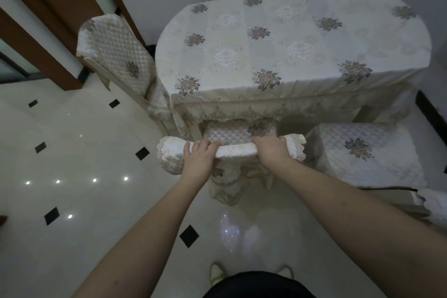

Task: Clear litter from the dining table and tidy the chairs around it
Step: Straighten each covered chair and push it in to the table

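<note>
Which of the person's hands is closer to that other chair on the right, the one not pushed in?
The right hand. It grips the top rail of the near chair at the end beside the pulled-out chair; the left hand grips the same rail farther away.

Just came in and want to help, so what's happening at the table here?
A person grips the top rail of a quilted-cover chair with the left hand and right hand; its seat sits partly under the dining table. No litter shows on the tablecloth. Another chair to the right stands out from the table.
</note>
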Tool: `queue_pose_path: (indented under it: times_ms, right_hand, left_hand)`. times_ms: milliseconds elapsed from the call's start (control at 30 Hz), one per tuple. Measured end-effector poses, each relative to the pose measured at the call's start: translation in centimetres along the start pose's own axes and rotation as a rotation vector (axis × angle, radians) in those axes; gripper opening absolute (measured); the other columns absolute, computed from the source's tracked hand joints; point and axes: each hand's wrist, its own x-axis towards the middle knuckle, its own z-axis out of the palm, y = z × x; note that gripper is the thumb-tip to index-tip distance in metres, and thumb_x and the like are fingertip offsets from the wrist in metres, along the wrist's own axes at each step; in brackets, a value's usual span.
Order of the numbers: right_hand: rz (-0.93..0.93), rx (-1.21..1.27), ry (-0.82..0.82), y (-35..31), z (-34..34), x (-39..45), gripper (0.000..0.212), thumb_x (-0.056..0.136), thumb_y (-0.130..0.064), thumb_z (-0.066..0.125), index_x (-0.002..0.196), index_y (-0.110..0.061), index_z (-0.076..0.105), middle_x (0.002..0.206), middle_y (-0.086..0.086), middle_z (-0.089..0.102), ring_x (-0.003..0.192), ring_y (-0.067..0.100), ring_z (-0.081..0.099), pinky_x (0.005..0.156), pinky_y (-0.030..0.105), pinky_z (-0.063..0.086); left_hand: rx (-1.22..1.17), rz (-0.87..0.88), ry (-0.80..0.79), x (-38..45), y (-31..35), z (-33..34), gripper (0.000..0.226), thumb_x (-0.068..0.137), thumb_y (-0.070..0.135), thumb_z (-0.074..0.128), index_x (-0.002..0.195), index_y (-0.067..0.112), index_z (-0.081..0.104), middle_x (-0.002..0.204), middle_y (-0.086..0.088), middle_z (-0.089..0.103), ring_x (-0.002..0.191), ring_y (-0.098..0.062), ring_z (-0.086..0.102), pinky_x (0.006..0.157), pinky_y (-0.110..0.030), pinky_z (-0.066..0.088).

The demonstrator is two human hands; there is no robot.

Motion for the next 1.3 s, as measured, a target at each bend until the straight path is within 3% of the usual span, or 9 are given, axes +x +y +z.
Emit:
queue_pose_path:
  times_ms: [200, 400, 533, 667, 767, 900, 1067, 1200, 1300]
  right_hand:
    - [0.028, 0.006, 0.014, -1.0, 0.0, -0.5, 0.038, 0.085, 0.0, 0.047, 0.115, -0.02, 0.056, 0.115, 0.006, 0.062, 0.114, 0.027, 0.053, 0.096, 0.042, 0.033]
    - [-0.039, 0.047, 0.037, 0.0, 0.5, -0.2, 0.039, 0.082, -0.009, 0.059, 0.118, -0.024, 0.055, 0.118, 0.003, 0.059, 0.114, 0.026, 0.05, 0.097, 0.041, 0.032]
    - [-0.076, 0.099, 0.046, 0.1, 0.7, -0.8, 0.05, 0.079, -0.015, 0.065, 0.125, -0.028, 0.05, 0.121, 0.0, 0.055, 0.116, 0.024, 0.049, 0.1, 0.04, 0.031]
    - [-0.111, 0.107, 0.02, 0.8, 0.2, -2.6, 0.058, 0.081, -0.029, 0.062, 0.135, -0.027, 0.04, 0.131, 0.0, 0.05, 0.124, 0.022, 0.043, 0.104, 0.037, 0.027]
    - [-0.085, 0.075, 0.029, 1.1, 0.1, -5.2, 0.072, 0.083, -0.027, 0.059, 0.147, -0.024, 0.026, 0.147, 0.001, 0.036, 0.137, 0.02, 0.03, 0.112, 0.039, 0.021]
    - [-0.023, 0.01, 0.04, 1.1, -0.9, -8.9, 0.075, 0.087, -0.033, 0.056, 0.15, -0.021, 0.018, 0.156, 0.003, 0.023, 0.142, 0.02, 0.023, 0.113, 0.041, 0.02]
    - [0.068, 0.024, 0.16, 0.8, -2.9, -13.8, 0.071, 0.09, -0.038, 0.052, 0.15, -0.022, 0.02, 0.155, 0.002, 0.025, 0.142, 0.019, 0.023, 0.113, 0.038, 0.018]
    - [0.212, 0.087, 0.229, 1.9, -2.8, -19.4, 0.068, 0.092, -0.04, 0.049, 0.151, -0.025, 0.018, 0.157, 0.0, 0.022, 0.144, 0.019, 0.018, 0.116, 0.04, 0.013]
    - [0.307, 0.075, 0.265, 3.3, -1.9, -23.6, 0.067, 0.092, -0.041, 0.049, 0.15, -0.025, 0.019, 0.156, 0.0, 0.023, 0.144, 0.019, 0.018, 0.116, 0.041, 0.013]
  left_hand:
    - [-0.003, -0.029, -0.02, 0.0, -0.6, -0.1, 0.042, 0.09, 0.01, 0.047, 0.128, 0.029, 0.047, 0.127, 0.001, 0.05, 0.124, -0.022, 0.039, 0.113, -0.053, 0.014]
    - [-0.02, -0.033, -0.003, -0.1, -0.6, 0.3, 0.041, 0.09, 0.024, 0.055, 0.13, 0.029, 0.046, 0.129, 0.002, 0.048, 0.126, -0.023, 0.039, 0.113, -0.053, 0.014]
    - [-0.025, -0.048, -0.037, -0.3, -0.6, -0.2, 0.057, 0.084, 0.044, 0.058, 0.136, 0.031, 0.04, 0.141, 0.003, 0.04, 0.133, -0.02, 0.032, 0.114, -0.052, 0.014]
    - [-0.049, -0.052, -0.112, -0.6, -0.5, -0.8, 0.068, 0.08, 0.047, 0.058, 0.14, 0.033, 0.032, 0.147, 0.001, 0.031, 0.138, -0.021, 0.023, 0.116, -0.053, 0.008]
    - [-0.054, -0.025, -0.161, -0.5, -0.8, -1.1, 0.076, 0.078, 0.05, 0.06, 0.144, 0.034, 0.024, 0.151, -0.001, 0.026, 0.141, -0.022, 0.018, 0.116, -0.053, 0.006]
    - [-0.083, 0.017, -0.228, -0.7, -1.1, -1.6, 0.093, 0.076, 0.056, 0.057, 0.15, 0.035, 0.005, 0.156, -0.005, 0.016, 0.144, -0.024, 0.01, 0.116, -0.055, 0.003]
    - [-0.033, 0.031, -0.278, -1.2, -0.6, -2.2, 0.076, 0.084, 0.062, 0.043, 0.148, 0.028, 0.019, 0.154, -0.008, 0.024, 0.143, -0.029, 0.016, 0.115, -0.053, 0.009]
    - [-0.038, 0.211, -0.091, -3.0, 1.9, -2.2, 0.061, 0.087, 0.048, 0.05, 0.141, 0.023, 0.036, 0.142, -0.004, 0.043, 0.131, -0.025, 0.036, 0.108, -0.043, 0.023]
    - [-0.133, 0.337, 0.02, -4.8, 6.0, -2.4, 0.058, 0.085, 0.044, 0.056, 0.137, 0.02, 0.045, 0.137, -0.007, 0.048, 0.128, -0.027, 0.042, 0.107, -0.047, 0.026]
